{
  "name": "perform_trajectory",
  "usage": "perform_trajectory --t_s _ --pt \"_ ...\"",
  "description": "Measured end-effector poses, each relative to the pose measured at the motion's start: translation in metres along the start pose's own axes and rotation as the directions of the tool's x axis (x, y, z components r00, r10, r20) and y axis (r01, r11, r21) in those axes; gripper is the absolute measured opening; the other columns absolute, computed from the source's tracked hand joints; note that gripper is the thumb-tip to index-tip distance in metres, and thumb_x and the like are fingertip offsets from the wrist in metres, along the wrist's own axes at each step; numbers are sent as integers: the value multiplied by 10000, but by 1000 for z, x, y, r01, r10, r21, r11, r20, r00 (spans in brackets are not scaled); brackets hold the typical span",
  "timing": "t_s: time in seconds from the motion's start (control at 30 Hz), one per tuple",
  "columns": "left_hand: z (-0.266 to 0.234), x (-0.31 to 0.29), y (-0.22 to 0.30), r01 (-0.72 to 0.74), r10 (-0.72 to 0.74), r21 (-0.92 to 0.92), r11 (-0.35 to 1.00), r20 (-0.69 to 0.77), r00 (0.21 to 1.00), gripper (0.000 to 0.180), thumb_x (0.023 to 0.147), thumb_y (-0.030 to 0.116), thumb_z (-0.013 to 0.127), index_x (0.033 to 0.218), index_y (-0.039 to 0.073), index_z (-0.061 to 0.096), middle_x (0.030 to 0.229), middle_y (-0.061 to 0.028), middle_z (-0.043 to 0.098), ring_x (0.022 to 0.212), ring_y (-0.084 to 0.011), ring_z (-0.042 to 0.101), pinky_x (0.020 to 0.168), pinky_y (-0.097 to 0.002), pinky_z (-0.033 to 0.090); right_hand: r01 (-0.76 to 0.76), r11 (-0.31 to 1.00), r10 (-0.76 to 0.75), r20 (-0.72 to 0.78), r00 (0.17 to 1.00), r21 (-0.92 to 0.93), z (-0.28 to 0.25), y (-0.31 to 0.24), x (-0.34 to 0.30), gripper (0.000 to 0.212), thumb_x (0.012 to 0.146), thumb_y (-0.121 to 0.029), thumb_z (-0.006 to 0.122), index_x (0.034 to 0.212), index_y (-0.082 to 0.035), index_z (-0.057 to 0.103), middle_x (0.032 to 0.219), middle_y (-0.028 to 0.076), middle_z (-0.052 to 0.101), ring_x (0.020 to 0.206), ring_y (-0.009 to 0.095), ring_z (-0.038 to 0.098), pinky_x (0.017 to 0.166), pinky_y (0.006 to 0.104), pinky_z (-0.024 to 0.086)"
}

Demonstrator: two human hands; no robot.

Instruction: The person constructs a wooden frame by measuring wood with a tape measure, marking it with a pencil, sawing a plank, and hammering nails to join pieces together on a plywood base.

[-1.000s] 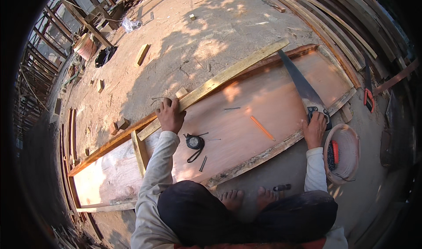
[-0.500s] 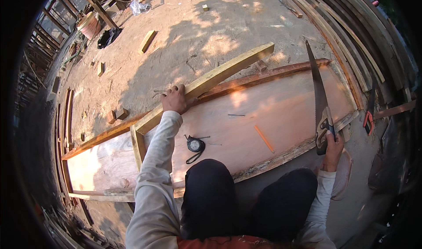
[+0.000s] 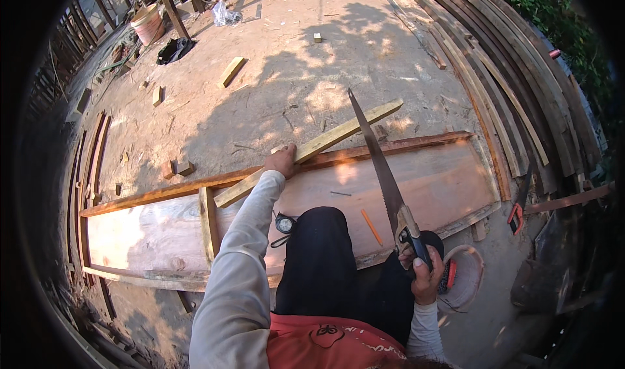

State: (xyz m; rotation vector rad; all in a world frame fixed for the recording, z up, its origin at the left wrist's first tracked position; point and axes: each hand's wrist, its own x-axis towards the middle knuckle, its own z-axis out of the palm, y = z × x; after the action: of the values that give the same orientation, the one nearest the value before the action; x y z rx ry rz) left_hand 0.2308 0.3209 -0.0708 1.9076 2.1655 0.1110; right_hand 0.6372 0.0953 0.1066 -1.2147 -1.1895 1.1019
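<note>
My left hand [image 3: 281, 161] is wrapped round a wooden batten [image 3: 338, 134], which slants across the far rail of a low wooden frame [image 3: 156, 194]. In my right hand [image 3: 424, 274] is a handsaw [image 3: 379, 167], held by its dark handle, with the blade tilted up and pointing away from me. The blade crosses in front of the batten's right part; whether they touch I cannot tell. Inside the frame lies a pale panel with a crosspiece [image 3: 208, 222], a tape measure [image 3: 284, 224], an orange pencil [image 3: 372, 227] and a nail [image 3: 340, 194].
Beside my right knee stands a round tub [image 3: 470, 271] with something red in it. A red-handled tool [image 3: 516, 218] lies farther right. Long planks [image 3: 514, 76] are stacked along the right. Wood offcuts [image 3: 232, 72] and a pinkish bucket [image 3: 148, 25] stand on the far ground.
The handsaw has swung left from the frame's right end to the batten. The batten's near end has shifted right, away from the crosspiece, and my left hand still grips it.
</note>
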Motion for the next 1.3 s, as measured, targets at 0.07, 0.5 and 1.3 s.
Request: perform_trajectory --t_s 0.07,0.5,1.3 --pt "-3 8 -6 64 -64 3 998 107 992 584 797 514 756 1194 127 574 1084 -195 703 1048 -389 683 891 -501 548 11 993 -2 76 997 -117 10 2 -10 287 900 -194 578 1002 71 615 783 102 657 703 176 649 647 301 512" --pt "-31 -13 3 -2 9 -55 998 128 992 529 867 543 621 1179 116 640 1027 -196 734 947 -388 711 846 -500 551 116 928 -42 210 977 -353 49 10 0 195 932 -139 564 945 46 624 689 85 643 605 166 643 569 296 496" --pt "-36 -3 7 203 -173 -197 959 160 972 533 992 586 403 1160 213 744 1108 -149 737 1047 -369 692 933 -474 540 141 910 -51 232 971 -389 68 53 22 163 926 -132 598 927 27 630 639 77 619 567 200 644 556 330 497"
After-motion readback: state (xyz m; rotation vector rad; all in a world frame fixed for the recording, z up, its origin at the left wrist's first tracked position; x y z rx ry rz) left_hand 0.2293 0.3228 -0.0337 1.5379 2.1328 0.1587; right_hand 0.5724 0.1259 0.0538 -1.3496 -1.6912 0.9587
